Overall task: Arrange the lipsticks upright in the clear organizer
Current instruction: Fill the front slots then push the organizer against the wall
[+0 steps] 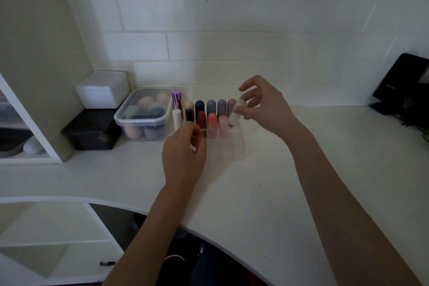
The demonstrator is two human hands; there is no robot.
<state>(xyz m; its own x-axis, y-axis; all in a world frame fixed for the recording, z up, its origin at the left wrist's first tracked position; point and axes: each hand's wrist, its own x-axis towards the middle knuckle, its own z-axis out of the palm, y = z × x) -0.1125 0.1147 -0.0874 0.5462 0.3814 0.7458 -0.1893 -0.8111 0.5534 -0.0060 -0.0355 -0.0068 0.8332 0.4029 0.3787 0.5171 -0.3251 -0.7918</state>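
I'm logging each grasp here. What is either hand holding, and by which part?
The right hand pinches a white lipstick near its upper end, at the clear organizer. The left hand appears empty.

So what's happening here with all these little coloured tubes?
A person is filling a clear organizer on a white counter with lipsticks. The right hand holds a pale lipstick at the organizer's right end, while the left hand rests at its front left corner. Several lipsticks already stand upright; the front slots look empty.
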